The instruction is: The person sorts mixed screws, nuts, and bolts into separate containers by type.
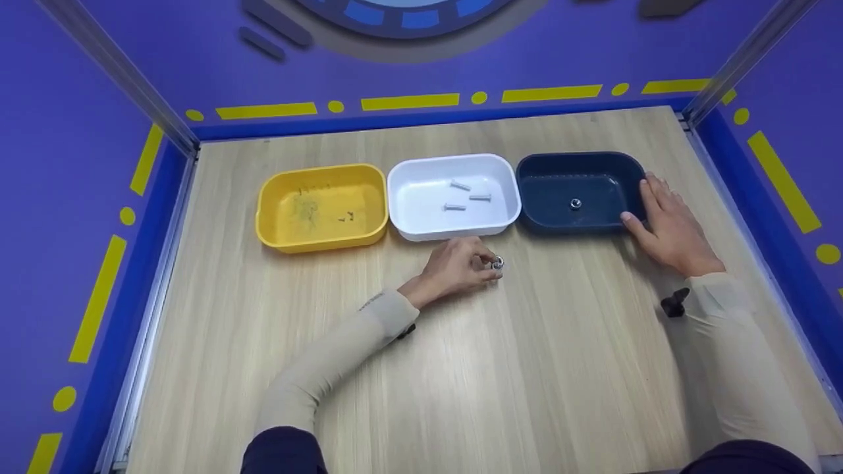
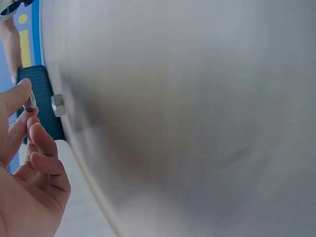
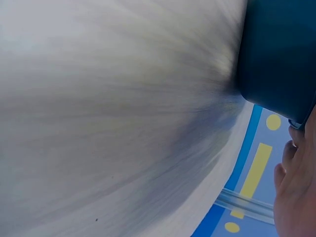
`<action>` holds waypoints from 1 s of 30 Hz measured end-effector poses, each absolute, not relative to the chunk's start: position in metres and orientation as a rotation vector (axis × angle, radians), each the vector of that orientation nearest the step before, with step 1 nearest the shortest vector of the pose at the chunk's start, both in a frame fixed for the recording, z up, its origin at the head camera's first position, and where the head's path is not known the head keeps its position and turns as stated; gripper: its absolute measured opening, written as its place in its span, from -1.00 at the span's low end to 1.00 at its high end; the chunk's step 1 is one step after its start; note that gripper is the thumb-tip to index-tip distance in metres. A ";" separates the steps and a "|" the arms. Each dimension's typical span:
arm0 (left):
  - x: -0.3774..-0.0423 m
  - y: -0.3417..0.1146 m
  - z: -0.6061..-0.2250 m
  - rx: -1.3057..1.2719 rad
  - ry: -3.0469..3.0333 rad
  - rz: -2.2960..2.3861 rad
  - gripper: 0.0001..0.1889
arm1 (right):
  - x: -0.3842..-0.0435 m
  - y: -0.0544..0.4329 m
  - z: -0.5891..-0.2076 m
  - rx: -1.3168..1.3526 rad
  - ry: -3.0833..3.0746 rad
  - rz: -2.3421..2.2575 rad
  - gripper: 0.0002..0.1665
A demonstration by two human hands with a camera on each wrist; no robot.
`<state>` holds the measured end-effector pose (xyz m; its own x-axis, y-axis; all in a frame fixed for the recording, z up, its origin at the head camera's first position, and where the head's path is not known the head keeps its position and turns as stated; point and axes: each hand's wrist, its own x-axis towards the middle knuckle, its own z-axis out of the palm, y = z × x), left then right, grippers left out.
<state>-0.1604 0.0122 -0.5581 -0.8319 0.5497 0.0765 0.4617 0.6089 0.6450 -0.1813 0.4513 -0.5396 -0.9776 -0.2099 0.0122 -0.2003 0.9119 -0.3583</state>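
My left hand [image 1: 454, 266] pinches a small shiny metal piece [image 2: 30, 102] between thumb and index finger, just in front of the white container; the other fingers are loosely curled. Just beyond the fingertips in the left wrist view, a silver hex nut [image 2: 58, 105] sits on the table. My right hand [image 1: 675, 227] rests against the right end of the dark blue container [image 1: 579, 229], thumb at its front right corner and fingers along the side rim. One small metal nut [image 1: 575, 204] lies inside that container.
The white container [image 1: 454, 234] stands in the middle, holding three silver bolts [image 1: 454, 207]. Left of it is the yellow container [image 1: 323, 245] with a few small dark pieces [image 1: 346, 216]. Blue printed walls [image 1: 421, 79] border the wooden table [image 1: 461, 382].
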 end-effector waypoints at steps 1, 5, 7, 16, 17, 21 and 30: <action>-0.160 0.013 -0.556 0.853 2.698 1.033 -0.72 | -0.181 0.451 -0.539 -0.325 3.046 -0.562 0.03; -0.159 0.018 -0.547 0.871 2.701 1.053 -0.75 | -0.183 0.452 -0.540 -0.325 3.050 -0.537 0.04; -0.158 0.021 -0.543 0.877 2.708 1.057 -0.75 | -0.183 0.451 -0.540 -0.325 3.052 -0.526 0.04; -0.160 0.032 -0.526 0.927 2.724 1.102 -0.73 | -0.184 0.451 -0.540 -0.333 3.062 -0.533 0.03; -0.160 0.033 -0.524 0.934 2.724 1.104 -0.73 | -0.184 0.451 -0.540 -0.335 3.065 -0.534 0.02; -0.162 0.039 -0.519 0.967 2.726 1.089 -0.73 | -0.185 0.452 -0.541 -0.338 3.076 -0.530 0.02; -0.171 0.057 -0.507 1.010 2.717 1.084 -0.73 | -0.183 0.454 -0.544 -0.338 3.072 -0.546 0.03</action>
